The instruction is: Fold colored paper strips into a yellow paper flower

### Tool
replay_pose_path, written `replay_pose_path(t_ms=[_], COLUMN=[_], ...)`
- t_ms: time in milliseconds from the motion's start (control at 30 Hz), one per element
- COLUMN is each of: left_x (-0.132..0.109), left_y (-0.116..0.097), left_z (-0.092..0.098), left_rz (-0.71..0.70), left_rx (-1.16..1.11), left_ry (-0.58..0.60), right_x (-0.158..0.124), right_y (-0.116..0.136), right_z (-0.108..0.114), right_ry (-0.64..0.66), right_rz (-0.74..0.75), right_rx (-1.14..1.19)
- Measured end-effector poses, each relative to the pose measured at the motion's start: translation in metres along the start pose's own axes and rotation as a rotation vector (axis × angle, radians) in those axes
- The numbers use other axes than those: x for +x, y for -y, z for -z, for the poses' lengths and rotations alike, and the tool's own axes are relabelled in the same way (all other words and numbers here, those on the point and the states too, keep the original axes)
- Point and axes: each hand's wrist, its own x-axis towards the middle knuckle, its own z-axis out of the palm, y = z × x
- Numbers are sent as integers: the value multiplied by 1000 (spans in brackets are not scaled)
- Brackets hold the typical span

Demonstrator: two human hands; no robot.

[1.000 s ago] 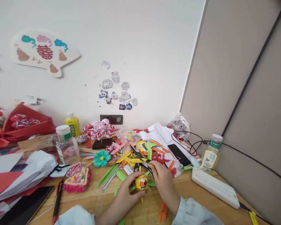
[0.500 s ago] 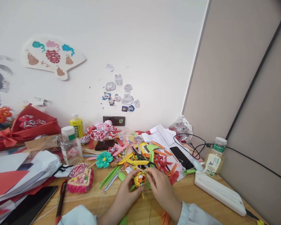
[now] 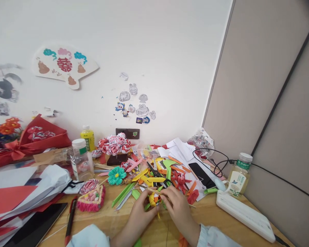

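Clearly, the fan reads 囍; left hand holds paper flower.

Head camera: We look out from the wearer's own head, forward and down across a wooden table.
Sleeves: Pale cuffs enter at our bottom edge, among the nearest things to us.
Hands: We see the left hand and right hand from above and behind, at arm's reach, low and near mid-frame.
Wall: We face the white wall beyond the table, farther off, filling much of our upper frame.
Panel: We catch the grey panel at a slant, on the right.
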Motion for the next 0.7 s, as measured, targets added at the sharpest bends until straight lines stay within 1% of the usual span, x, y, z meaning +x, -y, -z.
replay_pose_path(t_ms=[267,533,700], left_x=[1,-1,-2], left_y=[-4,-5,-8], left_z=[-2,-2,-2], left_rz=[-1,-3,-8], left_rx=[42,32,8], left_ry=[2,9,-7], right_x=[1,1,0], right_y=[2,4,1], right_z=[-3,-4,-4], right_ry=[-43,-52,-56], right_rz=[-23,-38,45], right_rx=[-24,3,-72])
